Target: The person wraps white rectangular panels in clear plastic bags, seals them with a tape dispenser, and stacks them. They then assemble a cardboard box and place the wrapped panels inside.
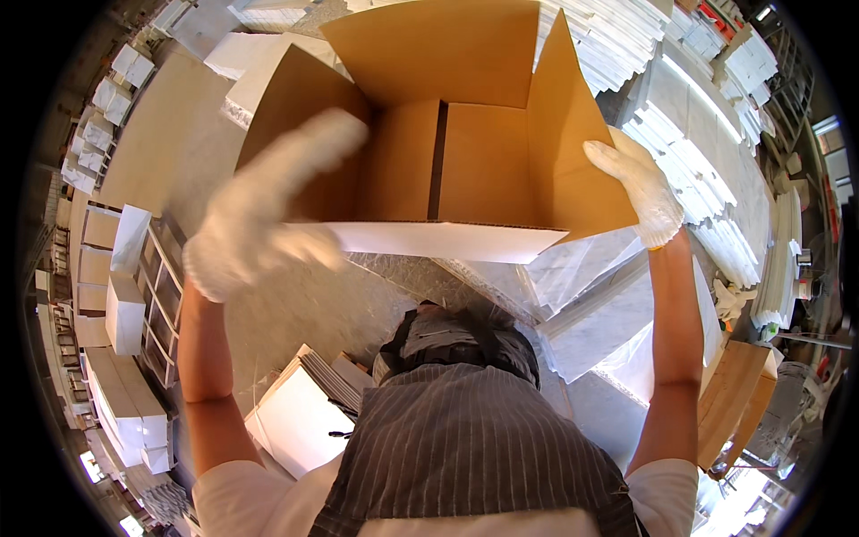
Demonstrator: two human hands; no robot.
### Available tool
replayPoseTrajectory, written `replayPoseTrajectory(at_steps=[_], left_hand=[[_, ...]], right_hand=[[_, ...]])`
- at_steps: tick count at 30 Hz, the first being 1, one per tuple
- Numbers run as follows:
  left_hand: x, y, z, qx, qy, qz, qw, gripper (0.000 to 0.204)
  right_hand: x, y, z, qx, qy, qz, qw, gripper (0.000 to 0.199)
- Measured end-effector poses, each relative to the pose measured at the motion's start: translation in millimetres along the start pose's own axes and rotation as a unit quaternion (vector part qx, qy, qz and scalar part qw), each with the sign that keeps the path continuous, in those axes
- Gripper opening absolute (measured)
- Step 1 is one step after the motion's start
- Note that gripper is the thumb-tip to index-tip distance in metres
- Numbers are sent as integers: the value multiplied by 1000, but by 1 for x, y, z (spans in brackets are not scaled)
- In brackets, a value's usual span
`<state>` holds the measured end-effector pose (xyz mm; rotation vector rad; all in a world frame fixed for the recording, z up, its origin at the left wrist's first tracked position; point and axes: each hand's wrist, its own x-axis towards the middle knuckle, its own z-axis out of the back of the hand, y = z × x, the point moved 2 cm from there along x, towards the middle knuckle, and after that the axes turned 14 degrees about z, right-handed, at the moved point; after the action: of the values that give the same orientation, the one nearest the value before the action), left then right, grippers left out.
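Observation:
An empty cardboard box (488,161), brown inside and white on its near outer side, is held up in front of me with its flaps raised. A dark gap runs between the bottom panels. My right hand (640,183), in a white knit glove, grips the right flap, thumb on its inner face and the other fingers hidden behind. My left hand (259,210), gloved alike and blurred by motion, is at the box's left near corner. Its fingers stretch over the left side and its thumb is spread apart below; whether it touches the cardboard I cannot tell.
Flattened white cartons (300,412) lean in a bundle at lower left. Pale slabs (595,313) lie below right, and stacked white strips (684,161) stand beyond my right hand. Metal racks (161,286) and white boxes (125,313) stand left. A brown carton (738,403) is at right.

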<state>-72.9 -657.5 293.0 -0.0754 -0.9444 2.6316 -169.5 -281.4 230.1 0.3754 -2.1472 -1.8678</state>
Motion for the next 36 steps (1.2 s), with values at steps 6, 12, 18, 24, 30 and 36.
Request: replayPoseTrajectory(at_steps=[6,12,18,24,30,36], left_hand=[[-6,-17,-63,267,13,10,964,23],[-67,-8,-113,274,-115,19,955,32],[-109,-8,-153,270,-140,-63,951,33],[-74,-21,-99,315,-177,-57,931,33],[-67,-12,-121,329,-158,-94,926,33],[-70,17,-125,345,-158,-64,923,35]], right_hand=[[-7,-16,11,-28,-55,-6,998,45],[-24,-13,3,-51,-58,-10,997,47],[-42,-16,-4,-46,-41,12,998,46],[-29,-12,-6,-60,-72,32,995,45],[-50,-54,14,76,-110,60,989,40],[-54,-71,11,88,-171,54,980,37]])
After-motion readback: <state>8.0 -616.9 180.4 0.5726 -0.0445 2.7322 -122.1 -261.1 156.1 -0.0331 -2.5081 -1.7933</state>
